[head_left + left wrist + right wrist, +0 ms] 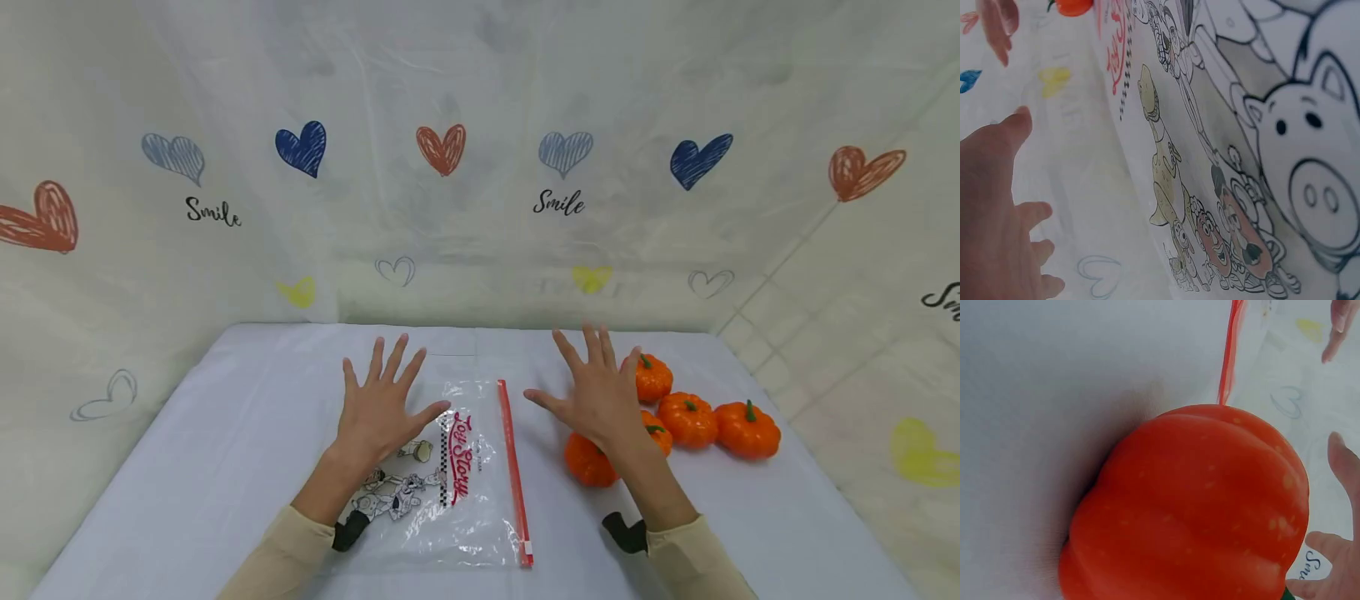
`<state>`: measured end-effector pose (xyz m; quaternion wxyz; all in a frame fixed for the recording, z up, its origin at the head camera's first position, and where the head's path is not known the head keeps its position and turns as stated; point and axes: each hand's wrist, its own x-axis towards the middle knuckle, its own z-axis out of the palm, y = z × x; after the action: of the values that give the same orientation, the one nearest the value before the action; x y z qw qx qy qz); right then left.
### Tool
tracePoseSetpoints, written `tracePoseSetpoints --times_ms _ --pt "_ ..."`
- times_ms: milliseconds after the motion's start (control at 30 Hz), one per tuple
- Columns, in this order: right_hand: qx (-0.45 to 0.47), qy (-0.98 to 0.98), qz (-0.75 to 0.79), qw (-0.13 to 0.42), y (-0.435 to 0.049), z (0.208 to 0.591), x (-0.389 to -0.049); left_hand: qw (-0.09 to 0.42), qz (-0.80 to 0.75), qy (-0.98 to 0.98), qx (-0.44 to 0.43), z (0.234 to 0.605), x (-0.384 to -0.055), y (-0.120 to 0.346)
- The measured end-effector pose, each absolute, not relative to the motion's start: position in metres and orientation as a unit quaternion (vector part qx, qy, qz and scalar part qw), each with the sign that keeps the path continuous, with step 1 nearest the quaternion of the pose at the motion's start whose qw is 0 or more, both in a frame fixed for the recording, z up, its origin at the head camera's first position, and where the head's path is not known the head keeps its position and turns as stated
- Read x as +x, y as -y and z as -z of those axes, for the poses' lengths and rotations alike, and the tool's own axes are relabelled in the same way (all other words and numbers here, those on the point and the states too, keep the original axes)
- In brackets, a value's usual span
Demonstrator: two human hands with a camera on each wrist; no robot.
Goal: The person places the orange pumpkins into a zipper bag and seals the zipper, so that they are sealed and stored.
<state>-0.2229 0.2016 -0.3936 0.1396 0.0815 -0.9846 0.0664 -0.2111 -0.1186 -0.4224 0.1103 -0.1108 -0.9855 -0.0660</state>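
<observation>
My left hand (378,417), fingers spread and holding nothing, hovers over the left part of a clear plastic zip bag (480,533). The bag has a red zip edge, "Toy Story" lettering and line-drawn cartoon figures; a printed pig (1310,169) fills part of the left wrist view. With its fingers also spread, my right hand (600,404) is held over the left side of a group of small orange pumpkins (688,421) and partly hides some of them. The nearest pumpkin (1191,500) looms large in the right wrist view, beside the right hand's wrist.
A white cloth (225,450) covers the table. Behind it hangs a pale backdrop (480,75) printed with hearts and "Smile" lettering. Another pumpkin (748,430) lies farthest right, near the table's right edge. Dark straps (626,533) show at both wrists.
</observation>
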Motion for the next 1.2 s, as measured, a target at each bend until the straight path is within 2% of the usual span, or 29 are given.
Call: tracePoseSetpoints --times_ms 467,833,1200 --pt "0.072 0.980 -0.152 0.107 -0.210 0.390 -0.214 0.095 0.157 0.969 -0.167 0.423 -0.212 0.109" --pt "0.068 0.972 -0.214 0.071 -0.228 0.394 -0.206 0.001 0.250 0.947 -0.199 0.427 -0.207 0.096" --pt "0.059 0.962 -0.263 0.033 -0.241 0.390 -0.195 -0.038 0.291 0.931 -0.215 0.431 -0.205 0.082"
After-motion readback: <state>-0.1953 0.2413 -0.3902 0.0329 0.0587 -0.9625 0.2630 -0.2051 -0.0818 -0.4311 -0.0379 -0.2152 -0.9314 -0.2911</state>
